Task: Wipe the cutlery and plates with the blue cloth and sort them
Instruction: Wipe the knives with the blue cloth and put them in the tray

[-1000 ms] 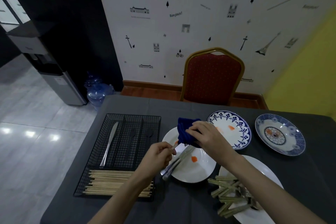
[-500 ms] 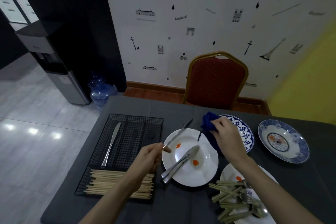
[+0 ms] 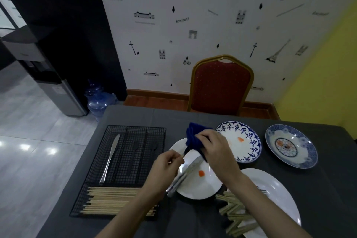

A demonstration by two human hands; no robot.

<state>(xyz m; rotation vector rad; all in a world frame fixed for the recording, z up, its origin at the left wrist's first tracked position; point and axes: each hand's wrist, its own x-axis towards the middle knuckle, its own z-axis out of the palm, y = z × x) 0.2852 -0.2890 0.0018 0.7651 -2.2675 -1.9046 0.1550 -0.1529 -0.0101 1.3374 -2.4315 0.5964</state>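
Observation:
My right hand (image 3: 214, 149) grips the blue cloth (image 3: 194, 138), which is wrapped round the blade of a knife. My left hand (image 3: 166, 167) pinches that knife's handle end over the white plate (image 3: 201, 185). On that plate lie two more knives (image 3: 183, 177) and an orange scrap (image 3: 201, 173). A black wire cutlery tray (image 3: 135, 152) to the left holds one knife (image 3: 110, 157) and a row of wooden chopsticks (image 3: 112, 201).
A blue-patterned plate (image 3: 245, 141) with orange scraps and a blue floral bowl (image 3: 291, 149) sit at the back right. A near white plate (image 3: 278, 195) carries green-handled cutlery (image 3: 234, 216). A red chair (image 3: 221, 85) stands behind the dark table (image 3: 193, 222).
The cloth in my right hand came back over the knife blade, which had been bare half a second ago. My left hand kept hold of the knife's handle.

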